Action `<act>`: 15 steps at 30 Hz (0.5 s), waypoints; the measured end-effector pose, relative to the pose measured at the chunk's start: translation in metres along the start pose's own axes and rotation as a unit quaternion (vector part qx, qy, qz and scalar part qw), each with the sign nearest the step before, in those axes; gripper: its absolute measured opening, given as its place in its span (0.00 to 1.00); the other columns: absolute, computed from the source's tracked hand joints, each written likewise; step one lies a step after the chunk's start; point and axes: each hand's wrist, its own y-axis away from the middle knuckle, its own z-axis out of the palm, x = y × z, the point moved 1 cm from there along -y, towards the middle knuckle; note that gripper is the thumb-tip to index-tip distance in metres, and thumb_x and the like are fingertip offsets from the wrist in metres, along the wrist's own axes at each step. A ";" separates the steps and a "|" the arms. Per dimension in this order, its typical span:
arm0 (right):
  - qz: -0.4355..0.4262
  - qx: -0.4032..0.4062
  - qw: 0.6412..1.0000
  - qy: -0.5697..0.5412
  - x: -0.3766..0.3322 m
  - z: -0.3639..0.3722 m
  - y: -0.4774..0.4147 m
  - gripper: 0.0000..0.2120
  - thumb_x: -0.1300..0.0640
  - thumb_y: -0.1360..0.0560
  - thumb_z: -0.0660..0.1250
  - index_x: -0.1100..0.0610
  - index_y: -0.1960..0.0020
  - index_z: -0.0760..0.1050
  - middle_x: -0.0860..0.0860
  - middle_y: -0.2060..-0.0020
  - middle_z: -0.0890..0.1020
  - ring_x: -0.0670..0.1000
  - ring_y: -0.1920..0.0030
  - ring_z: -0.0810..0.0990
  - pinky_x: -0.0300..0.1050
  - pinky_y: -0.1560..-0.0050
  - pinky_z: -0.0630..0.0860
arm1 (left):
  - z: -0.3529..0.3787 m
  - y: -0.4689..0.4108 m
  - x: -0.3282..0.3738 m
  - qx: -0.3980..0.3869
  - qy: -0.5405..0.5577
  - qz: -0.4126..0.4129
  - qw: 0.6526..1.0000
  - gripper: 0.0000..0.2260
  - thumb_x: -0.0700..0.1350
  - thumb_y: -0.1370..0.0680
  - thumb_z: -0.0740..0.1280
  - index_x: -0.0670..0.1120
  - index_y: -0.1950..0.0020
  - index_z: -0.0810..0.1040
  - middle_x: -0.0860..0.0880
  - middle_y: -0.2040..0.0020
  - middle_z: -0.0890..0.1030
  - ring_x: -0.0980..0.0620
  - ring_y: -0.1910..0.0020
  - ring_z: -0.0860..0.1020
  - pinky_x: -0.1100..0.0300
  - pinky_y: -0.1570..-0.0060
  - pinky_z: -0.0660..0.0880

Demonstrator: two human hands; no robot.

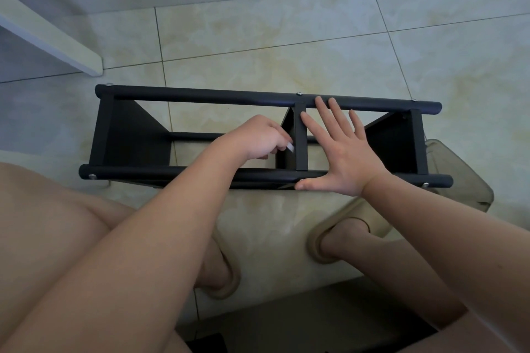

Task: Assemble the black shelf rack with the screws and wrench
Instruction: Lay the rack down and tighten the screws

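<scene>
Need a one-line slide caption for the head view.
Left hand holds a small silvery tool inside the black rack; right hand lies flat across its top rails.

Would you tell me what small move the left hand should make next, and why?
Probably ease the left hand a touch right, setting the pale tool it pinches against the middle brace. Its tip sits just beside that brace, and the right hand lies flat across the rack, steadying it.

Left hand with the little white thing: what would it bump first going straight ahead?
Likely the black middle divider panel of the black shelf rack: the left hand, pinching a small whitish item, points straight at it.
</scene>
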 end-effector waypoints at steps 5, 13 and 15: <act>-0.001 0.004 1.000 -0.003 0.000 0.001 0.001 0.60 0.15 0.37 0.54 0.48 0.17 0.43 0.52 0.18 0.39 0.55 0.19 0.35 0.61 0.21 0.37 | 0.006 -0.001 0.001 0.007 0.109 -0.052 0.993 0.05 0.44 0.20 0.66 0.49 0.50 0.82 0.51 0.55 0.86 0.56 0.56 0.83 0.60 0.57 0.76; 0.001 0.006 1.000 -0.007 0.001 0.002 0.001 0.60 0.15 0.37 0.55 0.47 0.17 0.43 0.52 0.17 0.40 0.55 0.19 0.35 0.62 0.21 0.37 | 0.007 -0.002 0.002 0.090 0.136 -0.049 0.985 0.04 0.46 0.19 0.68 0.51 0.51 0.82 0.54 0.61 0.84 0.54 0.56 0.81 0.60 0.55 0.76; 0.002 0.004 1.000 -0.006 0.001 0.002 0.001 0.60 0.15 0.38 0.56 0.47 0.17 0.43 0.52 0.18 0.39 0.55 0.19 0.35 0.62 0.21 0.38 | 0.008 -0.001 0.003 0.085 0.151 -0.051 0.984 0.04 0.46 0.19 0.67 0.52 0.51 0.82 0.54 0.60 0.85 0.55 0.56 0.82 0.59 0.56 0.75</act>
